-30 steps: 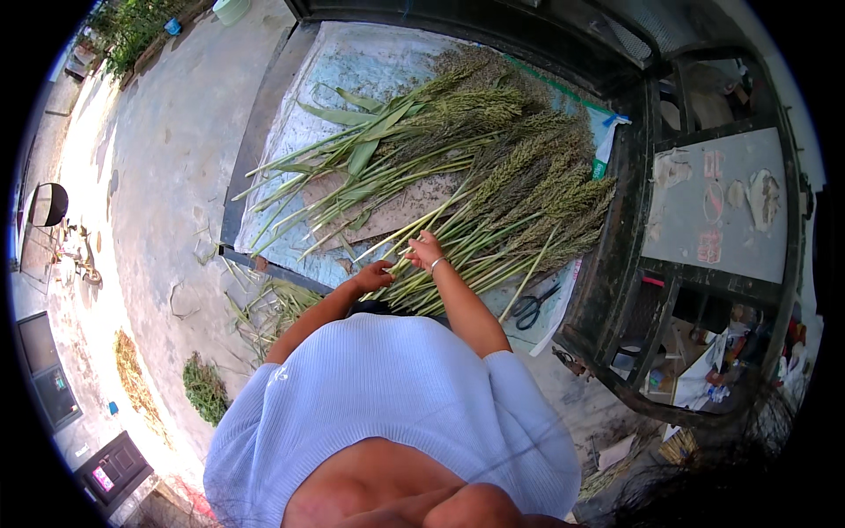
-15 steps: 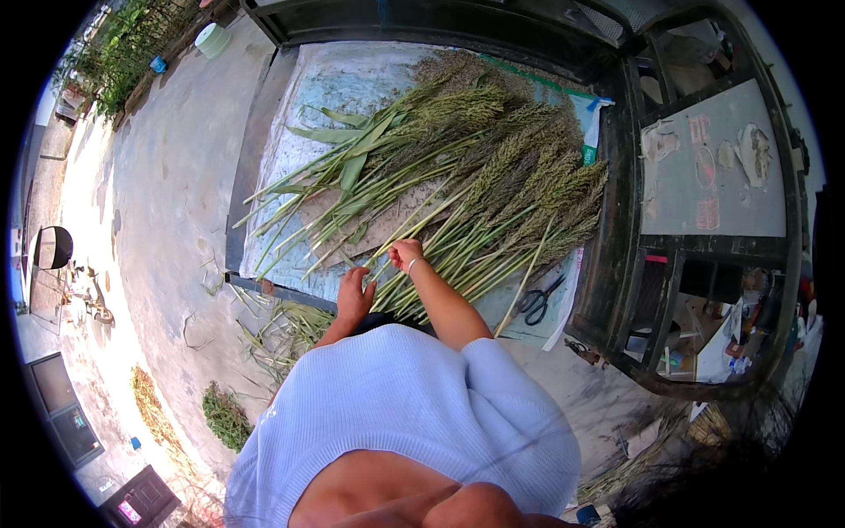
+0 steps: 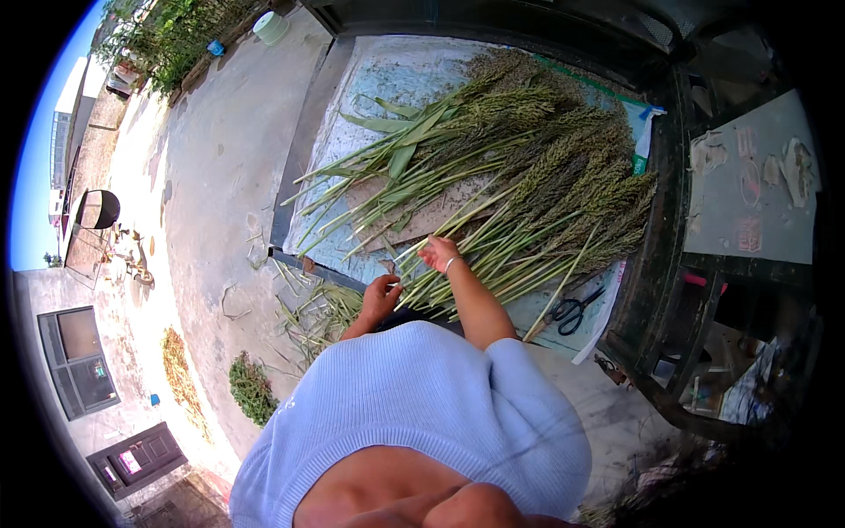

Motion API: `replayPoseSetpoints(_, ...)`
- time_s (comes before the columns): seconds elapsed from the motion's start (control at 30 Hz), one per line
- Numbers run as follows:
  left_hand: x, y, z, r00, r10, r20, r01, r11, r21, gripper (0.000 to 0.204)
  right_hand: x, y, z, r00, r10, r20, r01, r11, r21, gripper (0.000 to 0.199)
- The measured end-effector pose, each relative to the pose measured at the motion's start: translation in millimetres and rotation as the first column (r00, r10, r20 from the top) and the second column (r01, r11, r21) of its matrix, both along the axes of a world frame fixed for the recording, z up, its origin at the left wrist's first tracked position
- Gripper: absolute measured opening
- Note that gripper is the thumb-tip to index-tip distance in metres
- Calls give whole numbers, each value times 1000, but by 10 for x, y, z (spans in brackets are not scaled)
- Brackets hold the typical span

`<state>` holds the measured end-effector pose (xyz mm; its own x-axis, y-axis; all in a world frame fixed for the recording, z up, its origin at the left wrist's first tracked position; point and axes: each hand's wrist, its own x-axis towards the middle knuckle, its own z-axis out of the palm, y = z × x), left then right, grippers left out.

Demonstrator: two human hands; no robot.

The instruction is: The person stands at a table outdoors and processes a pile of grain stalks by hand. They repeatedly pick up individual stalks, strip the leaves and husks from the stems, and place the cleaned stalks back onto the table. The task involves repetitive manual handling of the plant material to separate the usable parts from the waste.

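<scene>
A thick layer of cut grain stalks (image 3: 466, 251) lies across a pale blue sheet (image 3: 356, 101). Their seed heads (image 3: 563, 167) point to the far right, the cut ends toward me. My right hand (image 3: 437, 253), a bracelet at its wrist, is closed around a stalk over the lower ends of the pile. Just left of it and nearer to me, my left hand (image 3: 378, 297) has its fingers curled beside the stalk ends; what they pinch, if anything, is too small to tell. Black-handled scissors (image 3: 568, 312) rest on the sheet to the right, apart from both hands.
A dark metal frame (image 3: 651, 264) borders the sheet on the right and at the back. Stripped leaves (image 3: 326, 312) litter the concrete floor (image 3: 211, 176) at the left front edge. A green plant heap (image 3: 252, 387) sits on the floor at lower left.
The view has swung, so the whole scene sits farther right. My left hand's fingers are more curled now, and it stays close to my right hand at the stalk ends. The scissors have not moved.
</scene>
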<state>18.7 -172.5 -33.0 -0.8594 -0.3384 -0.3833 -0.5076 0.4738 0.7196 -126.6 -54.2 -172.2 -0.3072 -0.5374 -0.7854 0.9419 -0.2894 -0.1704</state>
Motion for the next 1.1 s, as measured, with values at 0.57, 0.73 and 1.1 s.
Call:
replayPoseSetpoints(0.57, -274, -16, 95, 984, -115, -137, 102, 990, -94, 17, 385, 347, 602, 769, 446, -457, -414, 893, 174, 31)
replayPoseSetpoints(0.73, -539, 284, -53, 897, -433, -84, 438, 898, 51, 22, 519, 562, 1093, 844, 274, -461, -227, 961, 156, 27)
replayPoseSetpoints(1.1, -420, 431, 478, 967, -240, 81, 32, 433, 901, 21, 71, 753, 1260, 938, -137, -320, 29, 947, -319, 13)
